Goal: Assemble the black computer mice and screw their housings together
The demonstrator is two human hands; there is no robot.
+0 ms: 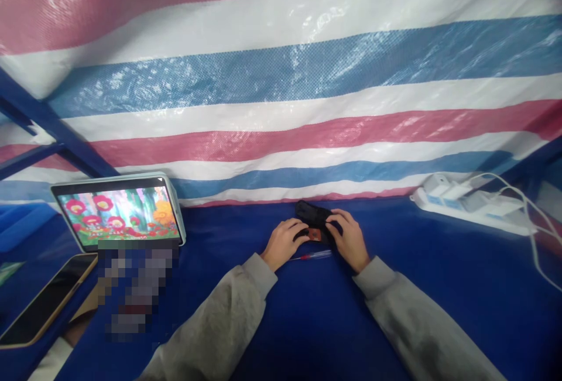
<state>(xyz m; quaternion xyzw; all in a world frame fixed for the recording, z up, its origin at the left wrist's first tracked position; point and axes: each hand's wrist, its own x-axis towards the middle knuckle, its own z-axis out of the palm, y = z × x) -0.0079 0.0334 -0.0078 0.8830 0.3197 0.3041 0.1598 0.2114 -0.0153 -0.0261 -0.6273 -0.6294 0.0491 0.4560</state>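
Black object [311, 213]: on the blue table [316, 322], near its back edge, between the two hands; whether it is a pouch or a solid case I cannot tell.
Orange-brown piece [315, 234]: just below the black object's near edge, partly hidden by fingers; whether it sits inside or underneath is unclear.
Left hand [283, 243]: thumb and fingers curled close together at the left of the orange-brown piece; I cannot tell whether they grip or only touch.
Right hand [350, 242]: thumb and fingers narrowed on the black object's right end, holding it.
Screwdriver [322, 254]: lying just in front, its handle clear and bluish with red at one end, shaft towards the left hand.
Blue tray [26, 230]: at the far left, rim raised; its contents cannot be made out.
Tablet [120, 214]: standing tilted in a pale case [174, 208], bright flowers on its screen.
Phone [48, 299]: lying face up in a tan-edged cover, near the tablet.
Power strip [476, 217]: at the right, white, bearing plugs or adapters, with white cords [534, 252] trailing off.
Striped sheet [281, 76]: hanging behind the table, red, white and blue.
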